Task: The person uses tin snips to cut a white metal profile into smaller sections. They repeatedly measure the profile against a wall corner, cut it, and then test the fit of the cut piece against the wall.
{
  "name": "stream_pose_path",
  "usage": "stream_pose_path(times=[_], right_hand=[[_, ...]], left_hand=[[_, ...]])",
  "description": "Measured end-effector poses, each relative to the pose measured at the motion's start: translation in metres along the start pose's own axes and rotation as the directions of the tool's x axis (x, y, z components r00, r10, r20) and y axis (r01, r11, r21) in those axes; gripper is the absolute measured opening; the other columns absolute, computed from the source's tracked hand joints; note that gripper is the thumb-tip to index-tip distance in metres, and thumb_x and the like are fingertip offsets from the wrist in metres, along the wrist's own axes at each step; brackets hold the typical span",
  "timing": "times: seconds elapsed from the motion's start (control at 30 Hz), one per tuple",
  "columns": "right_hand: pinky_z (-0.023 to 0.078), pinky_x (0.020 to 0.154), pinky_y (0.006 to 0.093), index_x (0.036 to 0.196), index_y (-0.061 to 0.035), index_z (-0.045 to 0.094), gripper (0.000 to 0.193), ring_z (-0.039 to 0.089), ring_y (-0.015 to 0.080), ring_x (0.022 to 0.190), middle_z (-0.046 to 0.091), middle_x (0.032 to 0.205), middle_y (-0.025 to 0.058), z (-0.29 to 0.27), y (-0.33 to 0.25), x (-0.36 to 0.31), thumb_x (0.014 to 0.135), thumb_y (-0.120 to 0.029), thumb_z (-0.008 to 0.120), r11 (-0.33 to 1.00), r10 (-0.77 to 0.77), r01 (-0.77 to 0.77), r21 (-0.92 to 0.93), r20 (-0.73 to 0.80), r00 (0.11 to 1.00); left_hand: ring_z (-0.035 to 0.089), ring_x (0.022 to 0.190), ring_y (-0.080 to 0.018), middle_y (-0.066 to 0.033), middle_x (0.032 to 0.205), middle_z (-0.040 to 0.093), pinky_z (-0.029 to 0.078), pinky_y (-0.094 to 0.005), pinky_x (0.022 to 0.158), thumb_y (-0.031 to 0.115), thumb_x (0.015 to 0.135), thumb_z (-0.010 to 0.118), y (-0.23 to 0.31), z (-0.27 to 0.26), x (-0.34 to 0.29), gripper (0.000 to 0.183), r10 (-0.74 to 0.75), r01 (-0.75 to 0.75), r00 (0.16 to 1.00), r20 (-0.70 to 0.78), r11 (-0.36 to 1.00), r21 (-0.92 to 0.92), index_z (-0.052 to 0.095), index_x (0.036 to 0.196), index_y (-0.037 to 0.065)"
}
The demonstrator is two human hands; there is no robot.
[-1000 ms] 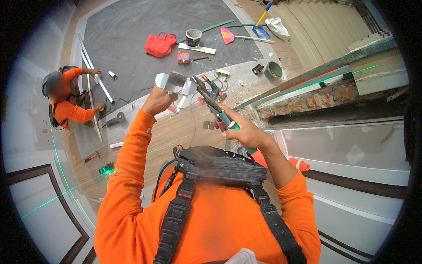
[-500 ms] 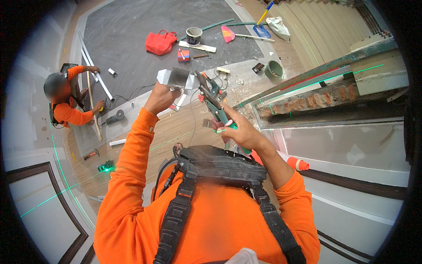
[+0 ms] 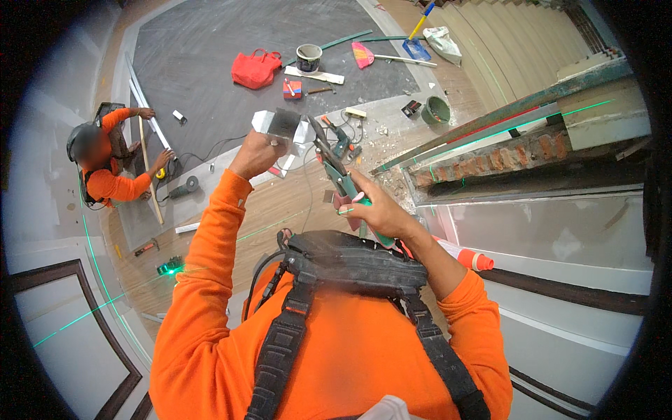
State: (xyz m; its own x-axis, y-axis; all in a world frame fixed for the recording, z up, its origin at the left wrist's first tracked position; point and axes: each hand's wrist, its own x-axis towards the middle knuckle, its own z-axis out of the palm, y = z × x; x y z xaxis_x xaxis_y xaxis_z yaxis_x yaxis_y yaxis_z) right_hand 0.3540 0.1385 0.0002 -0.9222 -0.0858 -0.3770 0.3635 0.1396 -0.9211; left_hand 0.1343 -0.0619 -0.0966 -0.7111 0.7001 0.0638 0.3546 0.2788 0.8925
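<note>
My left hand (image 3: 260,155) is closed around a short piece of folded sheet-metal channel (image 3: 283,126), holding it up in front of me with its bent flaps spread. Its far end is hidden. In my right hand (image 3: 383,208) is a pair of tin snips (image 3: 336,171) with green handles, the fingers wrapped round the grips. The jaws of the snips point up and to the left, close to the channel's right-hand flap; whether they touch it I cannot tell.
At the left a co-worker (image 3: 105,164) crouches by long white strips (image 3: 155,122). An angle grinder (image 3: 183,187), hammer (image 3: 146,246) and glowing laser level (image 3: 170,266) lie on the floor. Beyond are a drill (image 3: 341,142), red bag (image 3: 256,68) and buckets (image 3: 309,59). A broken brick opening (image 3: 490,161) runs along the right.
The snips have shifted slightly left and down beside the channel. The co-worker's nearer hand has moved from the yellow tape measure onto the white strip.
</note>
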Motion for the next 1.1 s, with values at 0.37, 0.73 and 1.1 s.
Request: stream_pose_path(times=[0.37, 0.73, 1.1], right_hand=[[0.052, 0.067, 0.0377, 0.135, -0.0105, 0.048, 0.063, 0.06, 0.0245, 0.067, 0.062, 0.081, 0.0131, -0.007, 0.024, 0.015, 0.077, -0.018, 0.071, 0.771, -0.277, -0.058, -0.634, -0.417, 0.866], [0.052, 0.076, 0.0331, 0.141, -0.0012, 0.044, 0.066, 0.059, 0.0156, 0.091, 0.063, 0.1, 0.0075, -0.015, 0.019, 0.006, 0.081, -0.014, 0.067, 0.969, -0.029, 0.003, 0.247, 0.102, 0.994], [0.049, 0.059, 0.026, 0.14, -0.0043, 0.043, 0.058, 0.057, 0.009, 0.076, 0.058, 0.095, 0.0022, -0.008, 0.034, 0.01, 0.088, -0.01, 0.068, 0.99, 0.008, 0.031, 0.135, -0.273, 0.962]], left_hand=[[0.065, 0.082, -0.0255, -0.0135, 0.097, 0.07, 0.052, -0.0365, 0.081, 0.001, 0.072, 0.065, 0.014, -0.015, 0.002, 0.029, -0.147, 0.143, 0.989, 0.002, 0.967, 0.212, 0.07, 0.1, 0.0], [0.056, 0.07, -0.0154, -0.0066, 0.075, 0.066, 0.049, -0.0331, 0.068, 0.011, 0.082, 0.062, 0.022, -0.01, 0.002, 0.016, -0.105, 0.111, 0.977, 0.185, 0.994, -0.023, 0.07, 0.087, -0.002], [0.06, 0.08, -0.0174, -0.0054, 0.086, 0.068, 0.05, -0.0322, 0.074, 0.004, 0.074, 0.062, 0.013, 0.002, 0.005, 0.027, -0.016, 0.044, 0.972, 0.234, 0.992, -0.117, 0.069, 0.099, -0.001]])
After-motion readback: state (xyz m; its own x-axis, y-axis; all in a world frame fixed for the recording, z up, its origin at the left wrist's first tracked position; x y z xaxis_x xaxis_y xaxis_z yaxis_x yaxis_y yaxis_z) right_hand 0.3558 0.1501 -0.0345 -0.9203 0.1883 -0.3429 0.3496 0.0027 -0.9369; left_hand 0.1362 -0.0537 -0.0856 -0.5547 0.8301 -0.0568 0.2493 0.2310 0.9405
